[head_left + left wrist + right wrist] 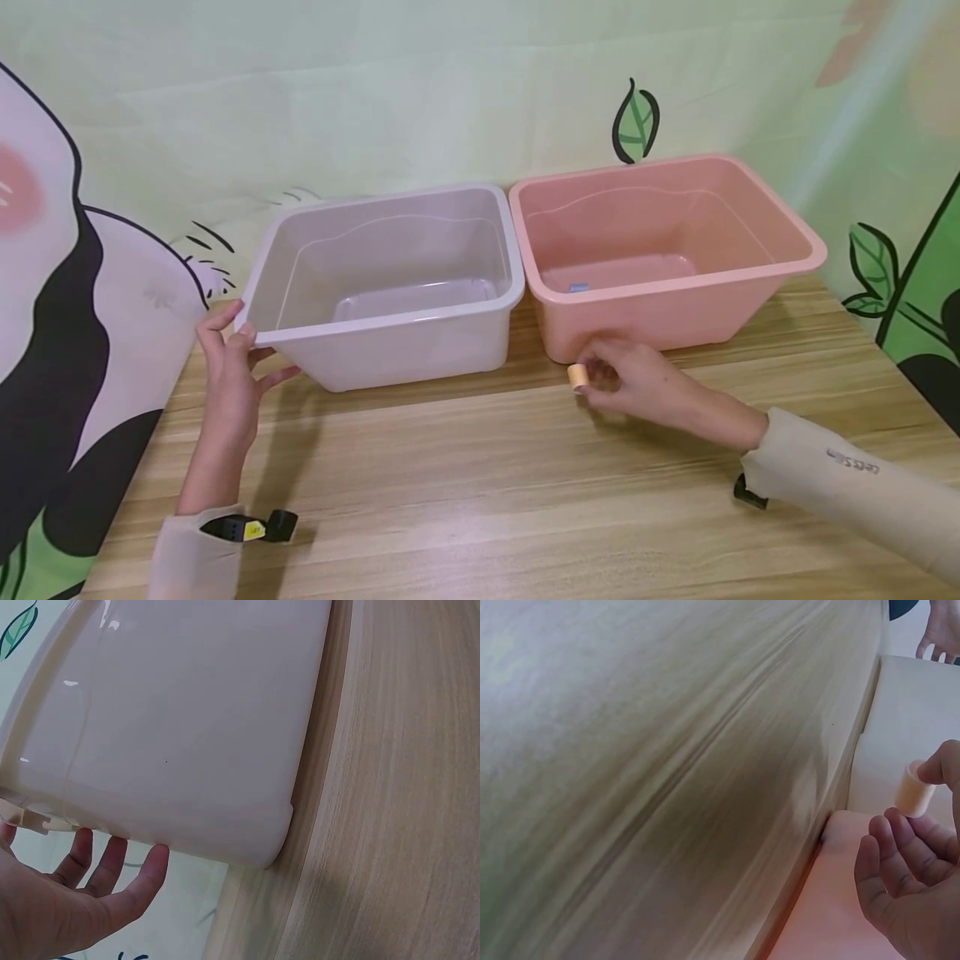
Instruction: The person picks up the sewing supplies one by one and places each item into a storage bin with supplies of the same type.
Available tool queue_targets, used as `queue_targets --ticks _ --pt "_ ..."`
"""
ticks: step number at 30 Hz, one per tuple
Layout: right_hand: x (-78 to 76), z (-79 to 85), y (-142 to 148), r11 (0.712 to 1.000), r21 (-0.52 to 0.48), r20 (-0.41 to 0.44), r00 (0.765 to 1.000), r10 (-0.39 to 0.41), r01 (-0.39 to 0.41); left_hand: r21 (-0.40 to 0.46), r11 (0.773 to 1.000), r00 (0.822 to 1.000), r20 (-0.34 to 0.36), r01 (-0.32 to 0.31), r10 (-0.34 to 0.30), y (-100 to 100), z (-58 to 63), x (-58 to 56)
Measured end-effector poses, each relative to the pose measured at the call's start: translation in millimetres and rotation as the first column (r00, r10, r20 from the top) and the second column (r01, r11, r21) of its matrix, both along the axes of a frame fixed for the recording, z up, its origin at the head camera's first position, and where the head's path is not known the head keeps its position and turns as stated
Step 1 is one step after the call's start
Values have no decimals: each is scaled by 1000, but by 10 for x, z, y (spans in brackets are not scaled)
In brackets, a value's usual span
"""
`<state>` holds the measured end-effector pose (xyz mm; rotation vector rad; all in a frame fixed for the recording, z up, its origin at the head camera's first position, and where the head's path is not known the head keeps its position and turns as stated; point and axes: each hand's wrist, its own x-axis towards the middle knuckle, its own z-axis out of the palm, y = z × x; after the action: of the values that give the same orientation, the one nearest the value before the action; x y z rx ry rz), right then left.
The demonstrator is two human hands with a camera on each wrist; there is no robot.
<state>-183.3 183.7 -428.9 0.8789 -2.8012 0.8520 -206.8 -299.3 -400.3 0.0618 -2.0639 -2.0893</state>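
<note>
My left hand [231, 383] holds the front left corner of a whitish-grey plastic bin [420, 350], thumb and forefinger at the rim and the other fingers below it. In the left wrist view, those fingertips touch the outer wall of the bin [187, 727]. A small light-orange cylinder [577, 377] is pinched between thumb and finger of my right hand [637, 379], just in front of a pink bin [637, 312] and above the tabletop. The right wrist view shows the cylinder [913, 791] upright in that pinch. Inside the pink bin lies a small blue piece [579, 288], partly hidden by the front rim.
Both bins stand side by side on a wood-grain table [450, 483], their rims nearly touching. Behind them hangs a pale green backdrop [375, 92] with printed leaves and a cartoon figure. The white bin's inside floor [420, 298] shows nothing on its visible part.
</note>
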Motion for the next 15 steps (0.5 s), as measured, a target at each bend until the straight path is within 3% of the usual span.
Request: queue_targets --ticks 15 --pt "31 26 -17 1000 -1 -33 999 18 -18 28 1000 1000 -17 2 -1 3 -3 -1"
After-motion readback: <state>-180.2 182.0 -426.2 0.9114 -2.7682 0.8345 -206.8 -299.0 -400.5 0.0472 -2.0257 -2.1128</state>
